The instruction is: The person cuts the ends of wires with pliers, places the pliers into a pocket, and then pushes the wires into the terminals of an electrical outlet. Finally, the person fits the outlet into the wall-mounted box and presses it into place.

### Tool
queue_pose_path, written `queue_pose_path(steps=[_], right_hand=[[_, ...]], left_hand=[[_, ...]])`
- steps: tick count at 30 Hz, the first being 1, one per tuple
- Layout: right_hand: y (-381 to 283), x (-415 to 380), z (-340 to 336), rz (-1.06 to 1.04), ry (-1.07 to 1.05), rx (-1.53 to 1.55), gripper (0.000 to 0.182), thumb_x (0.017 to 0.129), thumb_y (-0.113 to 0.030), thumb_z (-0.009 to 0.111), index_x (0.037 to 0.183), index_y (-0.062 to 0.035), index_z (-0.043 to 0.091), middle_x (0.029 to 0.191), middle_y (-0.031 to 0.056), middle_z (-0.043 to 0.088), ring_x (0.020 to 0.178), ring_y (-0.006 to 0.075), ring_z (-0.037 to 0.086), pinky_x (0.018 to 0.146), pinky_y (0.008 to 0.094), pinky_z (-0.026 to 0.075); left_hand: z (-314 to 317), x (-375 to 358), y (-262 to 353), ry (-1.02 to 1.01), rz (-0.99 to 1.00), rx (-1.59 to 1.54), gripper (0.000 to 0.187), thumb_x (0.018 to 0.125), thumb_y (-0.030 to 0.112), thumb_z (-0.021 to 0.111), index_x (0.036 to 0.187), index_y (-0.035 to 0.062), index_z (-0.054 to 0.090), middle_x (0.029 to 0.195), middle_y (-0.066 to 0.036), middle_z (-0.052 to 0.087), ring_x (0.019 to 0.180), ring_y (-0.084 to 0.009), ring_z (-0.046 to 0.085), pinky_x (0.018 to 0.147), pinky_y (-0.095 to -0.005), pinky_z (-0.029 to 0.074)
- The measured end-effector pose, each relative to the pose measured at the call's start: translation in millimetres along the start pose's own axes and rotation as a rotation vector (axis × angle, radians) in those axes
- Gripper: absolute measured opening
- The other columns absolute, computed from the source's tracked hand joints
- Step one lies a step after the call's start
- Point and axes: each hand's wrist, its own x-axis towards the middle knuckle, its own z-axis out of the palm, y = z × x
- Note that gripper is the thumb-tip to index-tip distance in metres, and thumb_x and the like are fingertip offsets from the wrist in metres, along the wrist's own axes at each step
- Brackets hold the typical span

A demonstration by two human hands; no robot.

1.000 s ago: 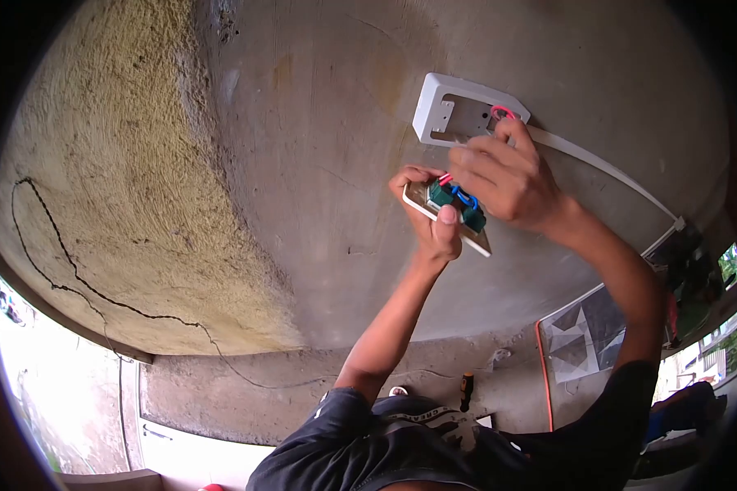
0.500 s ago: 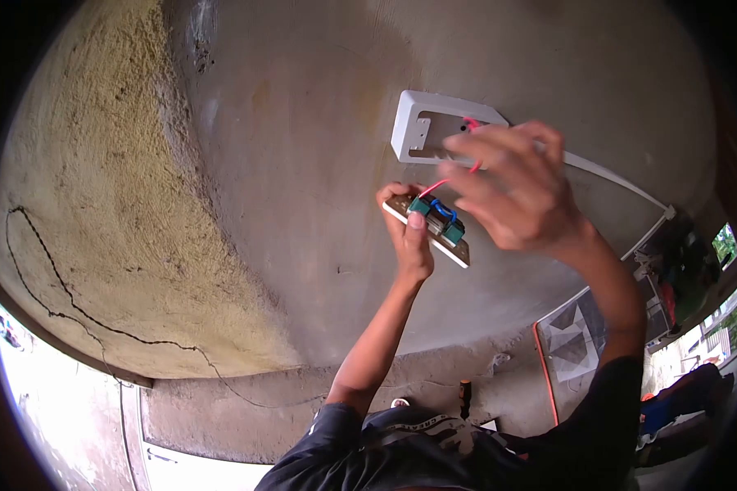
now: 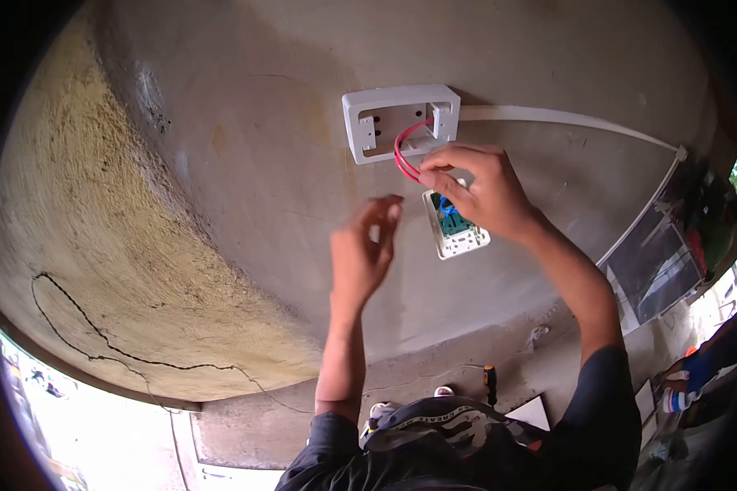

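My right hand (image 3: pixel 487 192) pinches the red wires (image 3: pixel 403 155) between thumb and fingers. They loop out of a white wall box (image 3: pixel 350 131) fixed to the wall. Below that hand hangs a white faceplate (image 3: pixel 465 241), its back towards me, showing green parts and a blue wire (image 3: pixel 446 206). The right fingers cover its upper end, so how the red wires join it is hidden. My left hand (image 3: pixel 364 245) is to the left of the plate, slightly blurred, its fingers curled but apart and holding nothing.
White trunking (image 3: pixel 557 116) runs right from the box along the wall. A screwdriver (image 3: pixel 490 385) is near my chest, beside a white tile (image 3: pixel 530 413). A dark twisted cord (image 3: pixel 123 334) hangs at left. A person's hand (image 3: pixel 678 378) shows at the lower right.
My left hand has let go of the faceplate and moved left. My right hand has come down to the red wires at the plate, which now hangs below it. The view has shifted.
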Motion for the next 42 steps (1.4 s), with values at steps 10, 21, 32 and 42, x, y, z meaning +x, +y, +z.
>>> queue_pose_path(steps=[10, 21, 32, 42], right_hand=[[7, 1, 5, 0.155, -0.136, 0.087, 0.014, 0.079, -0.010, 0.075, 0.085, 0.0002, 0.069, 0.071, 0.0102, 0.069, 0.063, 0.0170, 0.066, 0.060, 0.0290, 0.050], [16, -1, -9, 0.195, -0.033, 0.166, 0.015, 0.085, -0.013, 0.072, 0.089, 0.0012, 0.070, 0.077, 0.0091, 0.071, 0.069, 0.0146, 0.066, 0.066, 0.0278, 0.052], [8, -1, -13, 0.318, -0.188, 0.168, 0.016, 0.085, -0.012, 0.070, 0.092, 0.0032, 0.069, 0.084, 0.0100, 0.070, 0.079, 0.0155, 0.065, 0.077, 0.0296, 0.051], [34, -22, -19, 0.305, -0.165, 0.142, 0.015, 0.087, -0.006, 0.063, 0.096, 0.0032, 0.070, 0.087, 0.0116, 0.071, 0.083, 0.0169, 0.067, 0.078, 0.0306, 0.052]], left_hand=[[-42, 71, 17, -0.005, 0.803, 0.710, 0.043, 0.071, 0.001, 0.069, 0.108, 0.0235, 0.071, 0.111, 0.005, 0.062, 0.099, -0.0179, 0.051, 0.082, -0.0336, 0.042], [-47, 99, -4, 0.112, 1.025, 0.658, 0.047, 0.064, 0.006, 0.075, 0.106, 0.0271, 0.073, 0.108, 0.011, 0.064, 0.100, -0.0159, 0.054, 0.085, -0.0358, 0.036], [-47, 102, -2, 0.051, 1.034, 0.600, 0.046, 0.066, 0.006, 0.076, 0.107, 0.0261, 0.072, 0.104, 0.010, 0.067, 0.099, -0.0158, 0.056, 0.085, -0.0353, 0.036], [-50, 103, 0, 0.052, 1.066, 0.659, 0.033, 0.069, 0.012, 0.079, 0.100, 0.0219, 0.074, 0.104, 0.010, 0.069, 0.098, -0.0148, 0.057, 0.086, -0.0324, 0.038]])
